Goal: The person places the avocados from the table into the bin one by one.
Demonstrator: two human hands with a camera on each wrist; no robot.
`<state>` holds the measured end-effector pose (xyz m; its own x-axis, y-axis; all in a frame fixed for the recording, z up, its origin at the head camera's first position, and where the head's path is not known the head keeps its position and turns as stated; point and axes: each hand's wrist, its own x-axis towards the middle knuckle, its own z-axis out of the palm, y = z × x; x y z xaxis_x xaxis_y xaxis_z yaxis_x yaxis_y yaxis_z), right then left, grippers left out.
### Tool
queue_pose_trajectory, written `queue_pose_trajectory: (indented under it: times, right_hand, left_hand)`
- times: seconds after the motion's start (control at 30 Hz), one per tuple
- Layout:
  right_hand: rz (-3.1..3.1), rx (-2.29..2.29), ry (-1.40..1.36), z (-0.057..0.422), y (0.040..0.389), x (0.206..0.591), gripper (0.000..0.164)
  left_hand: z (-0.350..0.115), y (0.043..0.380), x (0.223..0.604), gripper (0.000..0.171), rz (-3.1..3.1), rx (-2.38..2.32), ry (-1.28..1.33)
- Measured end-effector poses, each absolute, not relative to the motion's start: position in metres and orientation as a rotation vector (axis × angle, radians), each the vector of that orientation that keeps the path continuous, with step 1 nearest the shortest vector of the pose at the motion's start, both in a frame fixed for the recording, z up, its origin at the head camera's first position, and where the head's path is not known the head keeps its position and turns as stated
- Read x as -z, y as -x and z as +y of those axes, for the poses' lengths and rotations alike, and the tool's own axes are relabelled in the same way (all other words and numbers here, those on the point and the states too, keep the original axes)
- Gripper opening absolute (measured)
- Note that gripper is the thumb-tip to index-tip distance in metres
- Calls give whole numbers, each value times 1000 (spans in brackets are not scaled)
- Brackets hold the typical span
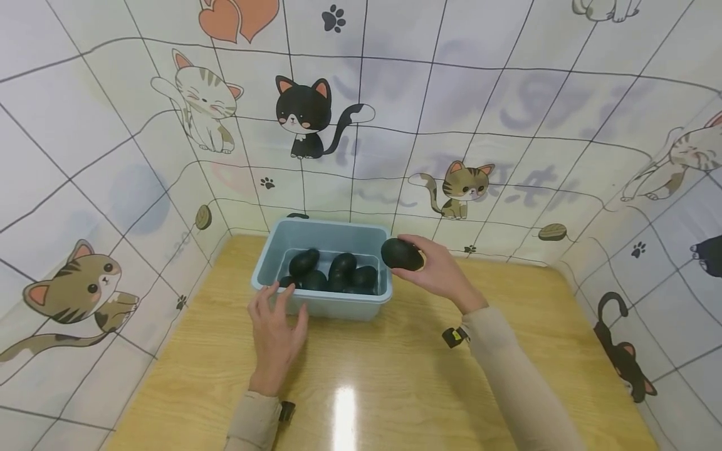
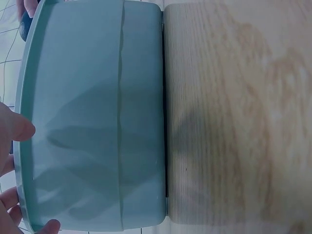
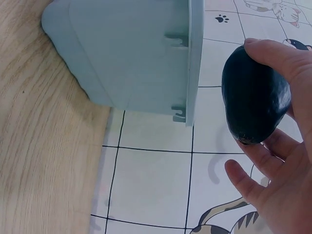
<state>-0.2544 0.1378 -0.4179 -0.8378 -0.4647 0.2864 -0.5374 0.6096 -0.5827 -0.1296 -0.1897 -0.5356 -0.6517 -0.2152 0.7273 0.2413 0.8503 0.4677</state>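
My right hand [image 1: 439, 270] grips a dark, nearly black avocado [image 1: 400, 254] just beyond the right rim of a light blue plastic bin [image 1: 333, 307]. In the right wrist view the thumb lies over one end of the avocado [image 3: 253, 97], with fingers beneath it. Several more dark avocados [image 1: 304, 262] lie inside the bin, partly hidden by its front wall. My left hand [image 1: 275, 338] is at the bin's front left corner, its fingers loosely spread and the fingertips right at the rim. The left wrist view looks onto the bin's outer wall [image 2: 87, 97].
The bin stands on a light wooden table [image 1: 406, 382], close to the back wall. Tiled wall covering [image 1: 383, 125] with printed cats encloses the table at the back and both sides. Small dark devices hang at both wrists, one of them a black wrist device [image 1: 452, 337].
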Motion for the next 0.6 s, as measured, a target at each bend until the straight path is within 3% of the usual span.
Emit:
queue_pose_trajectory:
  times: [0.6]
  right_hand:
    - [-2782,-1038,-928,111,259,403,76]
  left_hand:
    - [-190,130,536,43,-2188,682,15]
